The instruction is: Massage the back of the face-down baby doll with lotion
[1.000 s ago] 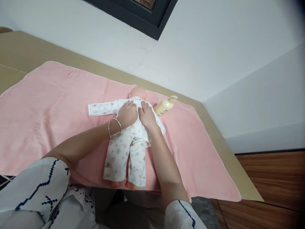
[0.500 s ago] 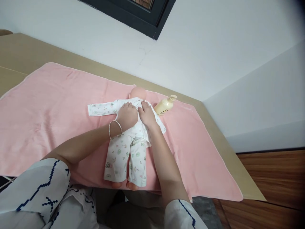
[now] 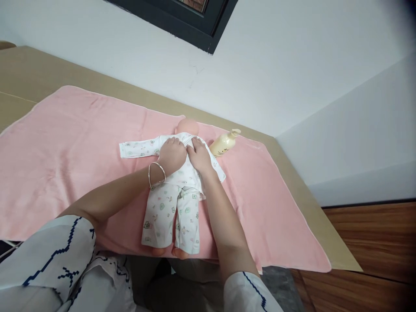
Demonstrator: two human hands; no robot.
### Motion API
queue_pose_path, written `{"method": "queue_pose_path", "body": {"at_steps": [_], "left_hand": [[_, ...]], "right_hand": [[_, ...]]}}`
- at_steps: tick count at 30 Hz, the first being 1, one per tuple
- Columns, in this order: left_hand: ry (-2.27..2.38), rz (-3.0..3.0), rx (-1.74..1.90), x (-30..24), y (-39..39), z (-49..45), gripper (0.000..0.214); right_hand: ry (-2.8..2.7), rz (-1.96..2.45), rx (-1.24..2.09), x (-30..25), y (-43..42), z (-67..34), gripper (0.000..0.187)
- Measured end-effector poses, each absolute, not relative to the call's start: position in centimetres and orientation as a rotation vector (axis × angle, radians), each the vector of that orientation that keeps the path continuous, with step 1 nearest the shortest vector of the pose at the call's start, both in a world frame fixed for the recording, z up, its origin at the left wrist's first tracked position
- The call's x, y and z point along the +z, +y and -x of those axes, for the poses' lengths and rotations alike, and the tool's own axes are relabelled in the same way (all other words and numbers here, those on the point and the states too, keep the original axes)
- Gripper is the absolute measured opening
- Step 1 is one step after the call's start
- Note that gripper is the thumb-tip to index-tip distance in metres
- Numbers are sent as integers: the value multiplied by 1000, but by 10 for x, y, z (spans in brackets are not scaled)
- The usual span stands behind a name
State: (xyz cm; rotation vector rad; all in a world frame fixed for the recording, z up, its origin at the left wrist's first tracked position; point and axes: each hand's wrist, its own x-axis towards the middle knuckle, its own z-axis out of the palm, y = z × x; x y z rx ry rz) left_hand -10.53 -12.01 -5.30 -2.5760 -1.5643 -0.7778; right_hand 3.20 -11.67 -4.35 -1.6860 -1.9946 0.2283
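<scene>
A baby doll lies on its back, its bald head away from me and its feet toward me. It wears a white printed baby shirt and matching trousers. On the chest of the shirt, near the collar, my left hand is closed with its fingers curled into the cloth. Right beside it my right hand rests on the other side of the chest, fingers stretched out and thumb apart. One sleeve lies straight out to the left. The fabric under my fingers is hidden.
A pink blanket covers most of the tan table. A cream pump bottle lies tilted just right of the doll's shoulder. Behind the table is a white wall with a dark window frame. Wooden panels stand at lower right.
My left hand has shifted very slightly to the left on the doll's chest. The doll, its clothes and the bottle look the same.
</scene>
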Motion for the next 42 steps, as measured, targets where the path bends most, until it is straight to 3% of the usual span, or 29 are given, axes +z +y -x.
{"method": "queue_pose_path", "body": {"at_steps": [5, 9, 17, 42], "left_hand": [[-1631, 2540, -847, -52, -128, 102, 32], [-1728, 2618, -997, -62, -106, 108, 44], [-1754, 2542, -1241, -82, -93, 106, 47], [-1681, 2503, -1348, -80, -101, 109, 38]], "right_hand": [[-1988, 1693, 169, -44, -127, -24, 40], [-1980, 1777, 91, -40, -141, -8, 43], [-1910, 1718, 269, -53, -113, -36, 56], [-1874, 1569, 170, -65, -110, -41, 45]]}}
